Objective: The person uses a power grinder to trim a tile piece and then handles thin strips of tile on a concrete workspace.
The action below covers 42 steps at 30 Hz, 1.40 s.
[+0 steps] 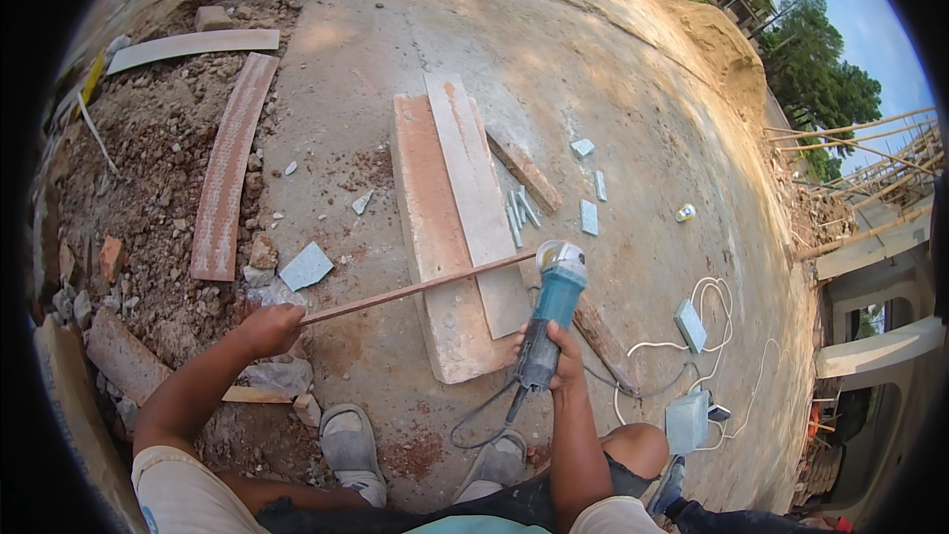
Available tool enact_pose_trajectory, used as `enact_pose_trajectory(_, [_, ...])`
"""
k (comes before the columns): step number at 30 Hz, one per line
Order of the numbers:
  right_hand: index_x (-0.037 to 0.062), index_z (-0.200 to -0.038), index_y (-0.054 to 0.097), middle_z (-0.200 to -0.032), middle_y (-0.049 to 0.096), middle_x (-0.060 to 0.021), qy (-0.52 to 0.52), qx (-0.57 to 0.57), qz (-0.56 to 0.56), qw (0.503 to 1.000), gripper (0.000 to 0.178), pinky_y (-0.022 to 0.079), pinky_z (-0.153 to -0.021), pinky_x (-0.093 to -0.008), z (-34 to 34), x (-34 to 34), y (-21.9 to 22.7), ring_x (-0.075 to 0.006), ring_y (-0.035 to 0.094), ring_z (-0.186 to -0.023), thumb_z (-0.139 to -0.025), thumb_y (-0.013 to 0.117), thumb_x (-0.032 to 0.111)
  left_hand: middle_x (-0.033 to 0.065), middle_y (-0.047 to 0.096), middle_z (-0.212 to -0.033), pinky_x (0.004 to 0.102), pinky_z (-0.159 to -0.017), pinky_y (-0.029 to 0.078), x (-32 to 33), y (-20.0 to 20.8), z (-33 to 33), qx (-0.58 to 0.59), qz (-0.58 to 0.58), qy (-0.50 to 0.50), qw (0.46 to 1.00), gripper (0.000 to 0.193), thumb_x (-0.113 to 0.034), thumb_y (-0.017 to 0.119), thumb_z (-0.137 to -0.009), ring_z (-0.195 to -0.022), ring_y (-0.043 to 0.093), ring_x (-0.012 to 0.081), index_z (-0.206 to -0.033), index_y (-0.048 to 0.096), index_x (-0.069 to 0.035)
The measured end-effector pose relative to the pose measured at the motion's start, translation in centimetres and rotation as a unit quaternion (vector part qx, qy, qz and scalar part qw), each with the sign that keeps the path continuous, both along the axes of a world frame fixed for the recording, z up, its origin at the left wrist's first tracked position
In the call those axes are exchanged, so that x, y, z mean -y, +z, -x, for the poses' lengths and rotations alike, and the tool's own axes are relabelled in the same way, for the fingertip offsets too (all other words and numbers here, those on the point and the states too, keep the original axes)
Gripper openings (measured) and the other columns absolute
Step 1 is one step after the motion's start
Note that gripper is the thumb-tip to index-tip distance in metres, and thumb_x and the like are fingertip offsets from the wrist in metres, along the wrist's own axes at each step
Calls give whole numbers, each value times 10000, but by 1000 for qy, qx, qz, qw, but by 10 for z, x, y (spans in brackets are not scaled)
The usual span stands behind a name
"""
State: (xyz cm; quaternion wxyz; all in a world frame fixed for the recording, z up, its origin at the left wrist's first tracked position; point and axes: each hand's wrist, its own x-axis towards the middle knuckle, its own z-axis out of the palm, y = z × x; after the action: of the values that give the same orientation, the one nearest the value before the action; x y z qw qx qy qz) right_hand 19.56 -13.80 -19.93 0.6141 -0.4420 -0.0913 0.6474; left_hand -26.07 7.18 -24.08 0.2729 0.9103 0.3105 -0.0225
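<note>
My left hand [272, 329] is closed around the near end of a long, thin reddish-brown strip [395, 296]. The strip slants up to the right, crossing above a pale reddish slab [420, 208] and a grey plank-like tile [473, 193] that lies on it. My right hand [567, 361] grips a teal and black angle grinder [556, 307] by its body, with the disc end uppermost. The strip's far end meets the grinder's disc and guard [560, 253] in view; whether they touch I cannot tell. A dark cord [514, 405] hangs from the grinder.
Wooden pieces [524, 170] and small pale-blue tile offcuts [589, 218] lie right of the slab. White cable [727, 307] loops across the floor at right. Left are rubble [148, 178] and long tiles [232, 168]. Another person's leg [707, 512] shows at lower right.
</note>
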Motion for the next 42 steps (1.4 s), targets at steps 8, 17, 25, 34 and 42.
enact_pose_trajectory(8, [-69,-1047,592,-857,676,-184,-43,16,0,999,455,581,-662,-369,-14,-4,9,-269,686,-734,-875,625,351,202,604,-816,484,-653,505,0,9,-1,-1,-19,-10,1000,204,-128,635,-805,-757,611,413,-921,501,-29])
enact_pose_trajectory(17, [-68,-1060,591,-862,675,-184,-42,-2,-31,999,473,579,-673,-365,-19,-2,15,-266,683,-731,-879,616,368,212,591,-819,501,-666,489,0,-1,3,-8,-7,4,1000,205,-146,644,-817,-769,599,427,-896,497,-28])
enact_pose_trajectory(25, [-93,-1077,576,-887,675,-214,-27,-34,-27,999,501,587,-709,-395,-19,-2,2,-303,695,-765,-879,610,366,206,590,-814,490,-650,499,1,2,1,5,-23,0,1000,198,-144,648,-812,-755,602,420,-884,499,-34])
enact_pose_trajectory(34, [-92,-1076,577,-898,678,-212,3,4,-12,1000,478,587,-706,-389,-6,3,-3,-303,696,-785,-879,622,342,201,594,-811,482,-632,505,1,5,1,-8,-26,-2,1000,205,-130,654,-801,-745,607,419,-880,496,-27])
enact_pose_trajectory(42, [-73,-1039,592,-852,674,-191,-80,-15,-22,996,464,583,-668,-374,-27,-6,6,-274,687,-736,-873,623,359,206,597,-815,479,-628,502,0,6,2,-8,-27,-5,1000,201,-127,652,-801,-740,609,418,-885,499,-27])
